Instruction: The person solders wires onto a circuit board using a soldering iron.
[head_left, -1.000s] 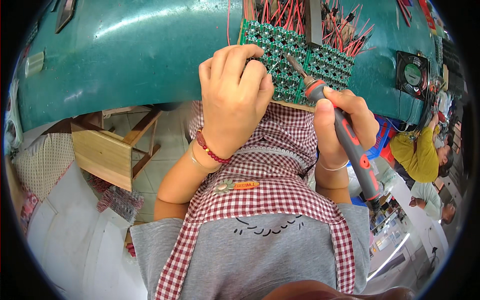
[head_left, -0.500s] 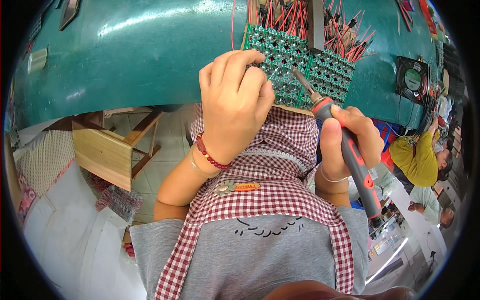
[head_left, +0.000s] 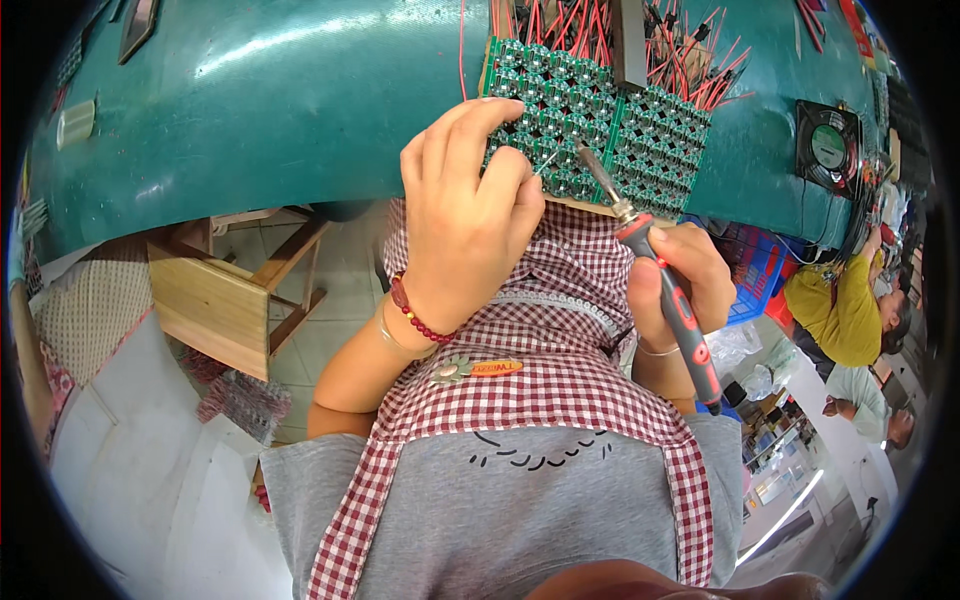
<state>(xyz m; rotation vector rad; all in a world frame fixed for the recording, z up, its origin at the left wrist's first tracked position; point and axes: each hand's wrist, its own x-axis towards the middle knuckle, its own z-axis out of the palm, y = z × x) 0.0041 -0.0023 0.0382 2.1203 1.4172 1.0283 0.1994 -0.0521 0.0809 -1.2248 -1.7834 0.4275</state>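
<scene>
A thin length of solder wire [head_left: 545,163] pokes out from the pinched fingertips of my left hand [head_left: 465,190], which rests over the left side of a green circuit board panel [head_left: 655,150]. My right hand [head_left: 690,275] grips a grey and red soldering iron [head_left: 678,300] like a pen. Its metal tip points up and left, over the panel close to the wire's end; whether it touches a joint is too small to tell. Rows of small repeated components cover the panel. Red and black leads [head_left: 690,60] fan out beyond its far edge.
A dark bar [head_left: 629,45] lies across the panel's far edge. On the green table [head_left: 300,120] stand a small black fan [head_left: 828,146] at right and a roll of clear tape [head_left: 76,122] at left. A wooden stool [head_left: 215,300] is below. Other people sit at far right.
My right hand has shifted left with the soldering iron, and the handle's back end has swung left. The iron's tip moved slightly left. My left hand stays almost in place.
</scene>
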